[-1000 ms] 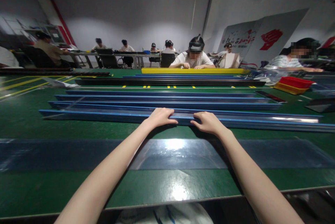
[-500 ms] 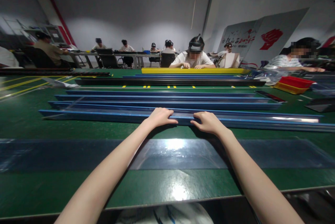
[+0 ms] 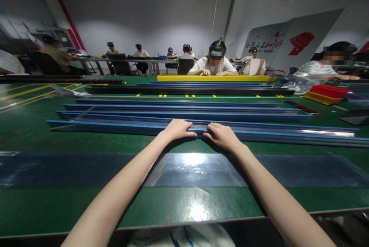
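Note:
A long blue channel strip with raised edges lies across the green table. My left hand is closed over its near edge, thumb on the front face and fingers reaching over the top. A short gap to the right, my right hand pinches the same edge, its thumb in front and its fingers curled over. Both hands hide parts of the strip. Between my forearms and beyond them, a clear plastic sheet lies flat, shining under the lights.
Several more blue strips lie behind, then a black strip and a yellow strip. A co-worker sits opposite. At the right are a red tray and a dark phone-like object.
My right hand has slid a little left along the strip, closer to my left hand. The left hand keeps its place on the edge. The whole view has shifted slightly.

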`<state>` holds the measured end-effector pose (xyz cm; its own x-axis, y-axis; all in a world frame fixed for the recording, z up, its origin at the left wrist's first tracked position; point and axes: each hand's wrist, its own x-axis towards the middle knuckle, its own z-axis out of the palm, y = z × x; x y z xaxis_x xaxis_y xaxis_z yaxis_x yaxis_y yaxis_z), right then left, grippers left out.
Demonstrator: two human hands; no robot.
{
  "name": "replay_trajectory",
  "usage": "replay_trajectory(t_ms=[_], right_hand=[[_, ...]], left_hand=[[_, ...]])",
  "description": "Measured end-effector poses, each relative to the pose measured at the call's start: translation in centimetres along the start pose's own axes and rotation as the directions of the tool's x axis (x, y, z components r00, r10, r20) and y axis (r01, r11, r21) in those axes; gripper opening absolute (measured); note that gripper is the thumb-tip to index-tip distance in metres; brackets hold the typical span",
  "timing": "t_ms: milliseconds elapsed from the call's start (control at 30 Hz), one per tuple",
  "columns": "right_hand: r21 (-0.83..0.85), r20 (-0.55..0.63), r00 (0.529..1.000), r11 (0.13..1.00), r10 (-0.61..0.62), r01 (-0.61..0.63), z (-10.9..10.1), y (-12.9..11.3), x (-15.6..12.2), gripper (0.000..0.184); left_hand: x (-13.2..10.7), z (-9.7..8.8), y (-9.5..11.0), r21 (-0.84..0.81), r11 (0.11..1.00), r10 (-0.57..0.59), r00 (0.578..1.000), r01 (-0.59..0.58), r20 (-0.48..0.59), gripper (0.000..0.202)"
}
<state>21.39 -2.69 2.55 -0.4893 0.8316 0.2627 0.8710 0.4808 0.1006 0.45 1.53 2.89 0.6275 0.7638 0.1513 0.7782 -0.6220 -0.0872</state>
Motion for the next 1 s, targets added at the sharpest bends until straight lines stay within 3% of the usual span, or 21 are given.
replay_trajectory(t_ms=[333,600,1000], right_hand=[[0.004,-0.034,0.999,0.999,-0.034,0.035,-0.4,-0.1,0.4,0.022],[0.002,0.022,1.000,1.000,-0.001,0.001,-0.9,0.0,0.6,0.021],[-0.061,0.107,0.989,0.994,0.099,-0.093,-1.8,2.6,-0.8,0.022]], left_hand=[[-0.1,-0.3,0.1,-0.035,0.999,0.028,0.999,-0.028,-0.018,0.045],[-0.1,-0.4,0.1,-0.052,0.996,0.073,0.997,-0.074,-0.023,0.043],[-0.1,-0.8,0.3,-0.104,0.988,0.107,0.993,-0.111,-0.044,0.034]])
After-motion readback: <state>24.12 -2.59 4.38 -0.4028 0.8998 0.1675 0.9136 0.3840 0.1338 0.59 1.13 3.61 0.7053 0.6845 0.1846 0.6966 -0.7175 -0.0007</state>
